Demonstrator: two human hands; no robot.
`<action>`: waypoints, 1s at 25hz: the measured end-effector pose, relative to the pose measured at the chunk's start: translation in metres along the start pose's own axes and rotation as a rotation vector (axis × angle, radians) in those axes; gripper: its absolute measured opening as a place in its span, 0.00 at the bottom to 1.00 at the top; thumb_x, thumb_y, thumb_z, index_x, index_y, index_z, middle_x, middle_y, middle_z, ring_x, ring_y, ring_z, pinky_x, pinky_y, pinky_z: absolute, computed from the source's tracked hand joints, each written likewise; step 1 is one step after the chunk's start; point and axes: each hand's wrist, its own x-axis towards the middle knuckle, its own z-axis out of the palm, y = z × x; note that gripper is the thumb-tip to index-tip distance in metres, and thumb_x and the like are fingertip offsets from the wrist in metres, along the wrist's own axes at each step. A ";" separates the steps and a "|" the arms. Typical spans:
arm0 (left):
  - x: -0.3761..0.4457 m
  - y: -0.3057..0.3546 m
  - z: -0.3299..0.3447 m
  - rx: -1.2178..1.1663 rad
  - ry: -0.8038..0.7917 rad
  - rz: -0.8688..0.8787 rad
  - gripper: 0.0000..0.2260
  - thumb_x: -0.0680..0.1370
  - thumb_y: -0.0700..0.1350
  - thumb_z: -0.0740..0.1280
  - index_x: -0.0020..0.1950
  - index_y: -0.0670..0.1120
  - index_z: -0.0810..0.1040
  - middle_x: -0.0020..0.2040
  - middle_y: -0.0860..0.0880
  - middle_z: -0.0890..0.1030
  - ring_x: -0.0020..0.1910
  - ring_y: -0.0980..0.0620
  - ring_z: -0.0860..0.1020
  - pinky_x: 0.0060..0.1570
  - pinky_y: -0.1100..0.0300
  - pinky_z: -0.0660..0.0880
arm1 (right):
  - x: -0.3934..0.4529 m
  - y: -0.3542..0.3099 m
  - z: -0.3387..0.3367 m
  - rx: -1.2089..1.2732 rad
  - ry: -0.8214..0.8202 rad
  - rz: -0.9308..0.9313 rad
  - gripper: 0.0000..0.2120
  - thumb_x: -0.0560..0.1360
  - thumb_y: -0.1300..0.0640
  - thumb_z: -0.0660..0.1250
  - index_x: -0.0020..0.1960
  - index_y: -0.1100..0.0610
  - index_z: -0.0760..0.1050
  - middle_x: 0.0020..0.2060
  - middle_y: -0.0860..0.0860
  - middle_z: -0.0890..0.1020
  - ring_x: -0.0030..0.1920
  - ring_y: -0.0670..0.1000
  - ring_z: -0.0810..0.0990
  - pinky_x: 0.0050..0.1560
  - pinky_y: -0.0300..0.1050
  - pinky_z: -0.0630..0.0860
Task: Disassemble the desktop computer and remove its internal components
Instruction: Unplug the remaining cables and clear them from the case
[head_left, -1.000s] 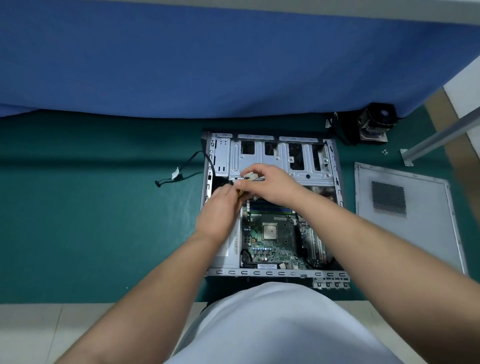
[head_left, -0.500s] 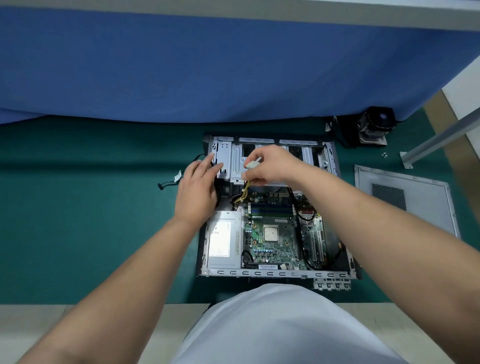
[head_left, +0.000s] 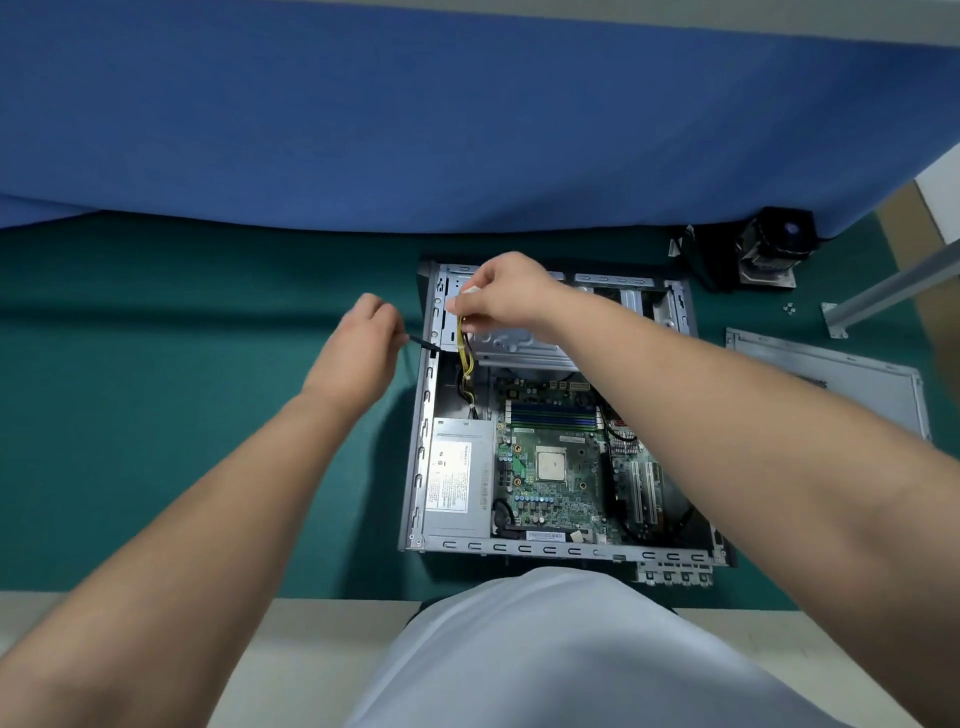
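Desktop computer case lies open on the green mat, motherboard facing up; our right forearm hides its far right part. Our right hand reaches over the far drive cage, fingers pinching a white connector trailing yellow wires. Our left hand hovers just left of the case, fingers curled round a thin black cable whose far end we cannot make out.
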 end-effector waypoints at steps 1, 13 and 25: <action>0.000 -0.005 -0.002 -0.006 -0.006 -0.019 0.07 0.84 0.43 0.65 0.53 0.40 0.77 0.55 0.43 0.73 0.46 0.39 0.75 0.45 0.53 0.70 | 0.004 0.002 -0.004 0.038 0.026 0.035 0.14 0.72 0.61 0.80 0.52 0.66 0.80 0.46 0.59 0.86 0.37 0.53 0.88 0.43 0.45 0.85; -0.017 0.058 0.030 0.026 0.156 0.115 0.11 0.79 0.45 0.70 0.61 0.49 0.82 0.58 0.50 0.80 0.61 0.43 0.73 0.54 0.49 0.68 | 0.023 0.024 -0.016 0.333 0.210 0.258 0.23 0.72 0.61 0.80 0.63 0.67 0.76 0.45 0.56 0.85 0.33 0.51 0.85 0.34 0.40 0.82; -0.002 0.049 0.037 0.277 -0.079 0.333 0.30 0.78 0.47 0.73 0.78 0.48 0.69 0.79 0.53 0.68 0.72 0.46 0.69 0.61 0.50 0.67 | 0.008 0.033 -0.025 -0.284 0.259 0.140 0.17 0.78 0.45 0.72 0.44 0.59 0.81 0.41 0.56 0.88 0.41 0.53 0.86 0.41 0.45 0.80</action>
